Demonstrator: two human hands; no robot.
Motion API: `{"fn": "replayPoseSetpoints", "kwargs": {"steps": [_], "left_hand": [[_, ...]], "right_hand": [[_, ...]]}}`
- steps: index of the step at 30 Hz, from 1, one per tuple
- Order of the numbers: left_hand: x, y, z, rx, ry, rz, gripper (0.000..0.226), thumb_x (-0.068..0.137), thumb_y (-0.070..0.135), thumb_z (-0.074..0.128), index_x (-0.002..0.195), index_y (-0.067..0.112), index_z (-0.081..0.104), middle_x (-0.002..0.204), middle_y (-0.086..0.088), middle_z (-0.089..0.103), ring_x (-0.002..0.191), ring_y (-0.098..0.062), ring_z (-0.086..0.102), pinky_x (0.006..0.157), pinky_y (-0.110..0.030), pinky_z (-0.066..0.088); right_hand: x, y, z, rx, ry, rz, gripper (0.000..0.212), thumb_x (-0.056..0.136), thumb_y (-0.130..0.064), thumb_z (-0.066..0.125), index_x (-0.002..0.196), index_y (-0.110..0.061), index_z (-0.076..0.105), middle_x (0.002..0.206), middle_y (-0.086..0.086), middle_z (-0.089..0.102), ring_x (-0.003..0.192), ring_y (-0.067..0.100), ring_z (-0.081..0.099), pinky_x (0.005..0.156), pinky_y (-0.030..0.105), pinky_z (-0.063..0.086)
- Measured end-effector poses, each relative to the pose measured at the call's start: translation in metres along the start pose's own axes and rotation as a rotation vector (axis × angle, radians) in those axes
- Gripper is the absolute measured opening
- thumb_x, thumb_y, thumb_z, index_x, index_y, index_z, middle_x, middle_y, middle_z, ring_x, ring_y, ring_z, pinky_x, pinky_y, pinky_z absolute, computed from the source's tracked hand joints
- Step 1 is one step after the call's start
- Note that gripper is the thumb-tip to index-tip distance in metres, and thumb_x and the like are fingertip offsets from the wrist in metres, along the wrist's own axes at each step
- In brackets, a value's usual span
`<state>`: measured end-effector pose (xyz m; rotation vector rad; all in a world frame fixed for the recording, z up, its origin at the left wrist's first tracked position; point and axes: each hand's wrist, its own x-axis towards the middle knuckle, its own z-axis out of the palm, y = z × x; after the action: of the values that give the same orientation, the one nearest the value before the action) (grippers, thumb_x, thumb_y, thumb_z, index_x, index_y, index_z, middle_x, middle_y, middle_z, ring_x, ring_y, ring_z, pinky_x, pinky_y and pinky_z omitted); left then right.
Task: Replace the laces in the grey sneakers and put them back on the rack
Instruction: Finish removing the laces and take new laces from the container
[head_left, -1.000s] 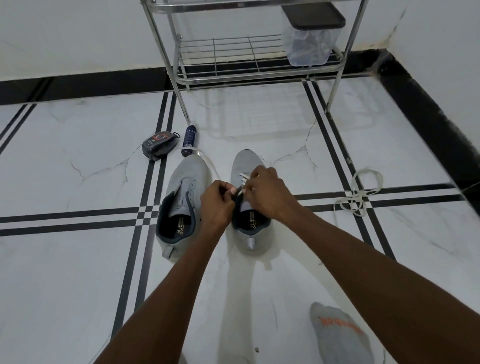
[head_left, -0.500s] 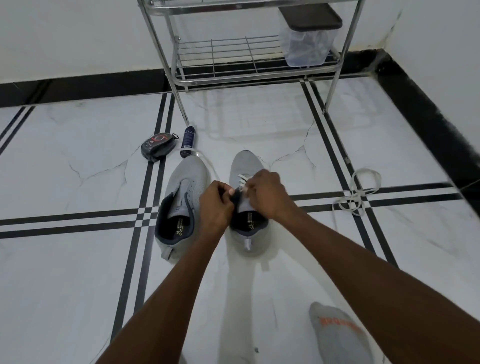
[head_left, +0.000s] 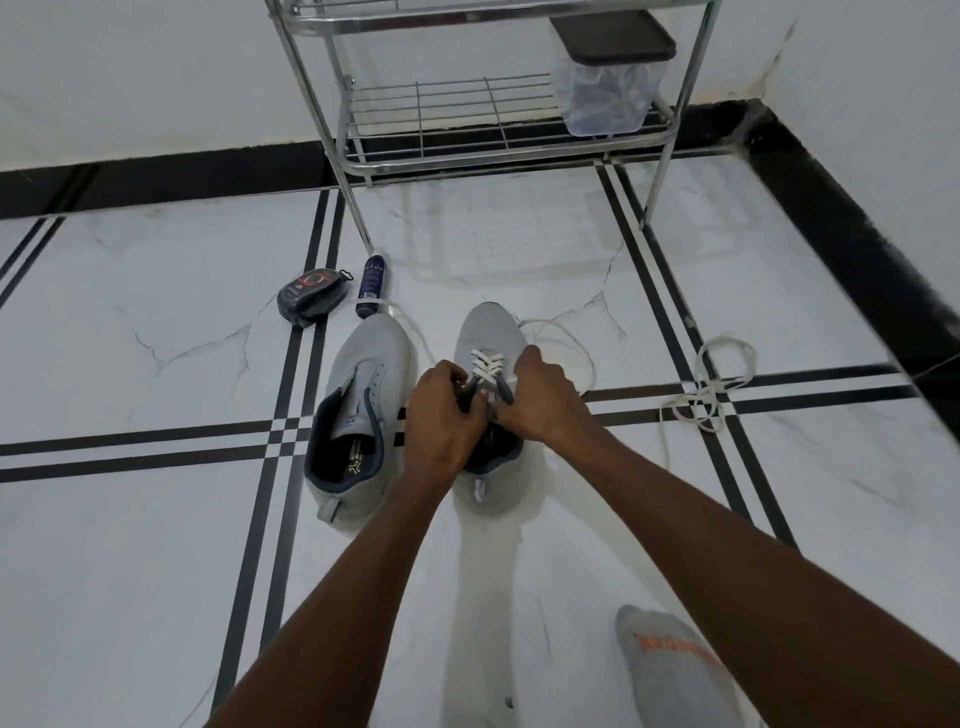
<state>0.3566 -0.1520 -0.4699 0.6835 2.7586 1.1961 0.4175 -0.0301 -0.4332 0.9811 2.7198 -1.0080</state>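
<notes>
Two grey sneakers stand side by side on the white tiled floor. The left sneaker (head_left: 363, 395) has no lace in it. The right sneaker (head_left: 485, 332) carries a white lace (head_left: 487, 362) crossed through its front eyelets, with a loose end trailing off to the right (head_left: 571, 338). My left hand (head_left: 441, 415) and my right hand (head_left: 545, 397) meet over this shoe's tongue, each pinching the lace and the eyelet flaps; the fingertips hide the exact grip. The metal rack (head_left: 498, 130) stands against the wall beyond the shoes.
A second white lace (head_left: 711, 389) lies tangled on the floor to the right. A dark pouch (head_left: 311, 296) and a small blue bottle (head_left: 373, 286) lie near the rack's left leg. A clear box with a dark lid (head_left: 608, 78) sits on the rack's lower shelf. A grey-socked foot (head_left: 670, 665) rests bottom right.
More crossed lace shows on the right sneaker than before. Both hands have shifted slightly back toward the tongue, and the loose end now loops out to the right.
</notes>
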Motion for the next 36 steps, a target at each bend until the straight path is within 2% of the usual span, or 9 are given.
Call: {"fn": "replayPoseSetpoints", "kwargs": {"steps": [5, 9, 18, 20, 23, 27, 31, 34, 36], "left_hand": [[0.008, -0.004, -0.009, 0.011, -0.003, 0.016, 0.014, 0.093, 0.020, 0.064, 0.103, 0.013, 0.058, 0.081, -0.002, 0.067, 0.074, -0.020, 0.061, 0.066, -0.034, 0.046], [0.005, -0.005, -0.008, -0.027, 0.090, -0.073, 0.023, 0.090, 0.006, 0.058, 0.113, 0.009, 0.060, 0.104, -0.011, 0.058, 0.087, -0.024, 0.056, 0.076, -0.029, 0.040], [0.018, 0.013, 0.006, 0.479, -0.116, 0.417, 0.012, 0.088, 0.016, 0.065, 0.097, 0.012, 0.072, 0.110, -0.006, 0.060, 0.103, -0.031, 0.050, 0.078, -0.039, 0.045], [0.024, 0.011, -0.001, 0.314, 0.013, 0.289, 0.011, 0.092, 0.017, 0.062, 0.095, 0.011, 0.071, 0.103, -0.006, 0.064, 0.098, -0.028, 0.054, 0.081, -0.039, 0.047], [0.038, 0.002, -0.024, -0.047, 0.382, -0.267, 0.016, 0.093, 0.014, 0.054, 0.103, 0.008, 0.064, 0.106, -0.012, 0.066, 0.101, -0.032, 0.060, 0.083, -0.034, 0.043], [0.030, 0.006, -0.025, 0.042, 0.101, 0.080, 0.026, 0.089, 0.020, 0.064, 0.114, 0.013, 0.065, 0.116, -0.006, 0.061, 0.112, -0.025, 0.049, 0.091, -0.036, 0.042], [0.021, 0.012, -0.004, 0.392, -0.188, 0.338, 0.018, 0.089, 0.027, 0.069, 0.102, 0.018, 0.076, 0.122, 0.002, 0.062, 0.117, -0.027, 0.046, 0.090, -0.041, 0.041], [0.025, 0.010, -0.002, 0.343, -0.144, 0.337, 0.015, 0.092, 0.028, 0.068, 0.091, 0.018, 0.079, 0.113, 0.004, 0.068, 0.110, -0.024, 0.053, 0.086, -0.041, 0.045], [0.036, 0.004, -0.017, 0.064, 0.135, 0.045, 0.017, 0.091, 0.029, 0.066, 0.089, 0.016, 0.076, 0.101, 0.000, 0.070, 0.098, -0.022, 0.063, 0.083, -0.037, 0.049]], "right_hand": [[0.005, 0.010, -0.007, 0.066, 0.063, -0.007, 0.038, 0.086, -0.024, 0.066, 0.116, -0.006, 0.049, 0.108, 0.021, 0.063, 0.098, 0.039, 0.062, 0.076, 0.040, 0.052], [0.005, 0.017, -0.011, 0.126, 0.062, 0.026, 0.013, 0.086, -0.014, 0.063, 0.098, -0.009, 0.064, 0.098, 0.014, 0.070, 0.096, 0.033, 0.065, 0.080, 0.039, 0.055], [0.006, 0.015, -0.017, 0.025, -0.023, -0.050, 0.016, 0.091, -0.025, 0.066, 0.098, -0.011, 0.069, 0.098, 0.010, 0.072, 0.091, 0.030, 0.068, 0.083, 0.041, 0.058], [0.006, 0.016, -0.018, 0.029, -0.008, -0.013, 0.016, 0.089, -0.025, 0.066, 0.095, -0.010, 0.070, 0.093, 0.010, 0.072, 0.089, 0.030, 0.068, 0.082, 0.040, 0.058], [0.006, 0.019, -0.020, 0.046, 0.016, 0.014, 0.015, 0.088, -0.026, 0.065, 0.094, -0.013, 0.068, 0.095, 0.008, 0.072, 0.091, 0.028, 0.066, 0.079, 0.032, 0.054], [0.005, 0.019, -0.022, 0.076, -0.002, -0.021, 0.008, 0.088, -0.026, 0.065, 0.090, -0.019, 0.064, 0.092, 0.005, 0.071, 0.080, 0.023, 0.066, 0.057, 0.022, 0.043], [0.007, 0.017, -0.020, 0.054, -0.026, -0.058, 0.005, 0.087, -0.025, 0.065, 0.086, -0.022, 0.061, 0.093, 0.005, 0.070, 0.079, 0.023, 0.068, 0.068, 0.030, 0.056], [0.008, 0.018, -0.018, 0.053, -0.025, -0.034, 0.005, 0.086, -0.026, 0.065, 0.086, -0.022, 0.062, 0.089, 0.004, 0.069, 0.081, 0.025, 0.068, 0.074, 0.035, 0.059], [0.009, 0.019, -0.019, 0.046, -0.009, -0.019, 0.007, 0.086, -0.028, 0.065, 0.087, -0.022, 0.063, 0.087, 0.003, 0.069, 0.083, 0.025, 0.067, 0.071, 0.029, 0.051]]}}
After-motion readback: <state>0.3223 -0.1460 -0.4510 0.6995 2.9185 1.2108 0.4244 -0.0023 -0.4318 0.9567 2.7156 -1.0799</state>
